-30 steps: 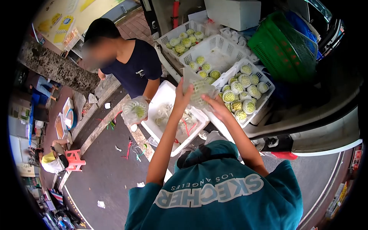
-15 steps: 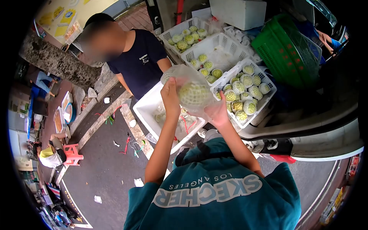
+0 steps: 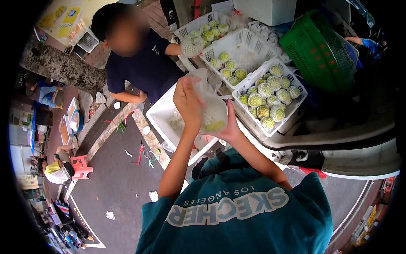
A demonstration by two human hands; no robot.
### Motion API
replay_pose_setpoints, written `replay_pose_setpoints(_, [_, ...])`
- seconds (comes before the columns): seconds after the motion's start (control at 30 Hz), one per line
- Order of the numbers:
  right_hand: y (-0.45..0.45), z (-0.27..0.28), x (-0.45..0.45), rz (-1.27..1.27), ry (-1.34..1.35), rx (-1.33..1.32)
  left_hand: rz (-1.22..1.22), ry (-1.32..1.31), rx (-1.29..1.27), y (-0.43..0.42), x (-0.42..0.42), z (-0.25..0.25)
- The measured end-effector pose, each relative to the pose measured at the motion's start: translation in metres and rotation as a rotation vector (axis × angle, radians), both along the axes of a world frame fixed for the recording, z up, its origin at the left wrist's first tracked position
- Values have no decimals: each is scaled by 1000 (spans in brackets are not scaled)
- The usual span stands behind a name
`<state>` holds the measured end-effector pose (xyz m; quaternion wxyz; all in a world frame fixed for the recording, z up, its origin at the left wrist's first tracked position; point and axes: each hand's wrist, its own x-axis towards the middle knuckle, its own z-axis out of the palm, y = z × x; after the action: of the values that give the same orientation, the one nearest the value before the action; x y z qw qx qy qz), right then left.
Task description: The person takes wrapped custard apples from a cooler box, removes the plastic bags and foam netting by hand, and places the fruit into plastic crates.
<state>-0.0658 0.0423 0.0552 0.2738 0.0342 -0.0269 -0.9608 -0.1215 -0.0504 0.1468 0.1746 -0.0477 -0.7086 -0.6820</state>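
Note:
A clear plastic bag (image 3: 211,106) hangs between my two hands, with a pale green custard apple (image 3: 213,125) in a white foam net showing at its bottom. The fingers of my left hand (image 3: 187,103) are closed round the gathered upper part of the bag. Against the bag's lower right side, my right hand (image 3: 229,126) cups it from below, thumb pointing up. Across from me, a person in a dark shirt (image 3: 146,70) holds another netted custard apple (image 3: 192,45) in one hand. Below the bag, a white foam box (image 3: 158,116) contains wrappings and netted pieces.
A full white crate (image 3: 270,131) of netted custard apples sits at the vehicle's edge. Behind it, another white crate (image 3: 253,44) holds several fruits, and a third crate (image 3: 182,31) stands farther back. Green crates (image 3: 304,46) lean at right. Ribbon scraps (image 3: 141,153) litter the pavement.
The bag has tipped more upright and the fruit in it sits lower. My right hand has moved left and down. The other person has raised a netted custard apple into view.

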Motion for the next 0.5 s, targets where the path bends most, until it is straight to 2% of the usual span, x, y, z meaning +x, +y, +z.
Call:
replay_pose_setpoints(0.1, [-3, -2, -1, -35, -70, 40, 18, -12, 52, -3, -2, 8])
replay_pose_setpoints(0.13, [-6, -22, -3, -32, -74, 39, 22, -46, 93, -5, -1, 11])
replay_pose_setpoints(0.17, [-9, -57, -7, -93, -13, 219, 26, -51, 93, -7, -1, 14])
replay_pose_setpoints(0.23, [-14, -53, -10, -147, 52, 399, 36, -101, 173, -9, -3, 17])
replay_pose_setpoints(0.3, [-14, -40, -9, 39, -137, -17, 65, -59, 165, -15, -9, 17])
replay_pose_setpoints(0.4, [-8, -46, -7, 168, -200, 138, 119, 53, 126, -37, -27, 13])
replay_pose_setpoints(0.43, [-7, -47, -6, 171, -203, 138, 180, 77, 196, -50, -37, 8])
replay_pose_setpoints(0.47, [-7, -48, -4, 199, -84, 78, 239, 101, 266, -65, -47, 4])
replay_pose_setpoints(0.5, [-7, -49, -1, 224, 35, 17, 325, 175, 132, -79, -54, 1])
